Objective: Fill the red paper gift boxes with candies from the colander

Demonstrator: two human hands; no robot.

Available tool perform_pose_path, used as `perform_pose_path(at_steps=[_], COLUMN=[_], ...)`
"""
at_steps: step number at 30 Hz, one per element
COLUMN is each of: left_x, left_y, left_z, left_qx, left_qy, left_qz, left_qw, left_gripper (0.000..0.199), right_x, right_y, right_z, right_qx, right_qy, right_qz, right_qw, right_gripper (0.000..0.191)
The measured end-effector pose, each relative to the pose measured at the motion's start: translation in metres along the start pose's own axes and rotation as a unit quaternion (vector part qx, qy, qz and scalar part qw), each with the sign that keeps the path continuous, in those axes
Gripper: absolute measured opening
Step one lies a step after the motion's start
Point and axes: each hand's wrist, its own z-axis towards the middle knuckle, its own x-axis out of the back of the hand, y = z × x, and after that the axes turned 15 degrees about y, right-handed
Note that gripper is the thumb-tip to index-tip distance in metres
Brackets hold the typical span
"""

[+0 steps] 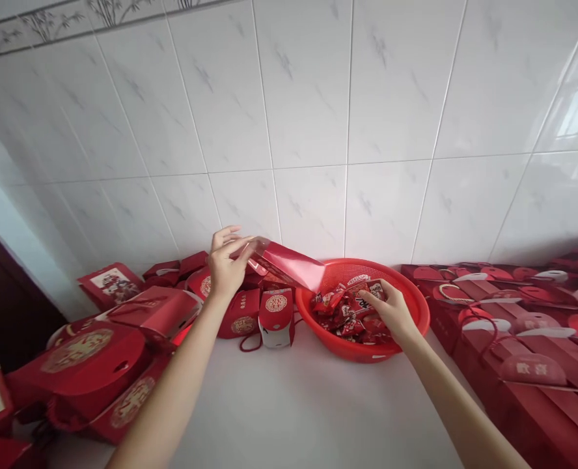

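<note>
White tiled wall [308,98] at the back, full width; judged useful as a stop for goods set near it. Pale work table [289,404] below, supporting everything else noted. Row of red boxes [523,365] on the right, packed side by side, rounded flaps uppermost; apparently set close to save room. Heap of red boxes [94,365] on the left, at mixed angles, some overlapping; probably laid wherever space allows.

Between both groups, near the wall, red plastic basket [338,345]; presumably placed there for easy reach.

Red carton [291,264] raised off the table, slanting down to the right, lower end at the basket's left rim; tilted, probably, to bring that end near the contents. Cannot confirm contact with the rim. Left hand [228,260] pinching the carton's upper end between thumb and fingers, likely to leave the rest unobstructed. Right hand [391,312] inside the basket, fingertips at a wrapped packet [360,298]; cannot tell firm grasp from mere touch.

Small red-and-white box [276,312] just beside the basket, on its left. Small wrapped pieces [347,326] loose in the basket, contents not identifiable; confined, evidently, against scattering. Red cord loop [250,344] on the table, attachment unclear.
</note>
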Motion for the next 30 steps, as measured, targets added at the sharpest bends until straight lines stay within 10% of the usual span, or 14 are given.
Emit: perform_pose_path(at_steps=[10,18,24,30], left_x=[0.023,0.044,0.035,0.028], left_y=[0.079,0.120,0.136,0.133], left_z=[0.005,0.003,-0.030,-0.066], left_qx=[0.099,-0.066,-0.159,-0.089], left_qy=[-0.241,-0.480,-0.556,-0.611], left_qz=[-0.091,-0.061,0.025,0.006], left_qw=[0.961,0.873,0.816,0.786], left_gripper=[0.027,0.025,0.034,0.018], right_x=[0.002,0.002,0.003,0.012], right_y=[-0.004,-0.005,-0.009,-0.036], right_z=[-0.002,-0.002,-0.001,-0.014], right_qx=[-0.008,-0.005,0.068,0.103], right_qy=[0.014,0.034,0.032,-0.082], right_qz=[0.014,0.019,0.036,0.145], right_qw=[1.000,0.999,0.997,0.981], right_gripper=[0.042,0.049,0.040,0.029])
